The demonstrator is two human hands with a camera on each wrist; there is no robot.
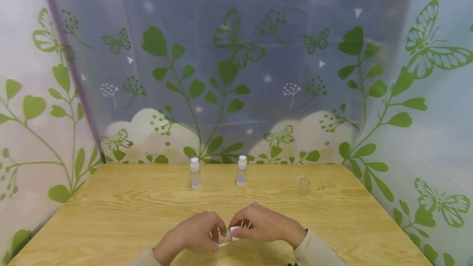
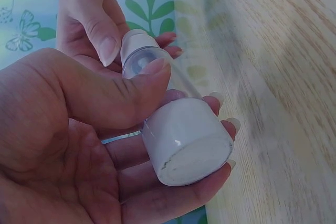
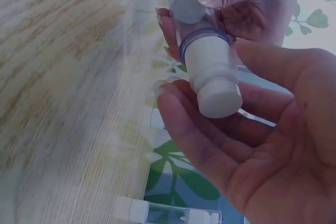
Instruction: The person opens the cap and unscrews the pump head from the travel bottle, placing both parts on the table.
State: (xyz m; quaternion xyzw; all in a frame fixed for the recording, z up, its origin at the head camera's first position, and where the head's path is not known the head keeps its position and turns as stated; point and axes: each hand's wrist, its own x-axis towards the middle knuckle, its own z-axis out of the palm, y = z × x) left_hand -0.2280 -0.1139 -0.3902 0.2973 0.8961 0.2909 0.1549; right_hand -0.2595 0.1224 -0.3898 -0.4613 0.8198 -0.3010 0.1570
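Over the near part of the table, both hands meet at a small clear pump bottle (image 1: 234,233) with a white base and a white pump top. My left hand (image 1: 199,232) grips its lower body, the thumb pressed on the clear wall and fingers curled under the white base (image 2: 189,142). At the other end, my right hand (image 1: 264,223) holds the bottle around its white pump top (image 3: 212,69), thumb on one side and fingers on the other. The bottle is tilted, and in the head view the fingers hide much of it.
Two similar pump bottles, one on the left (image 1: 195,173) and one on the right (image 1: 242,171), stand upright near the table's back edge. A clear cap (image 1: 304,187) stands farther right. Patterned curtain (image 1: 229,106) closes off the back and sides of the wooden table (image 1: 148,192).
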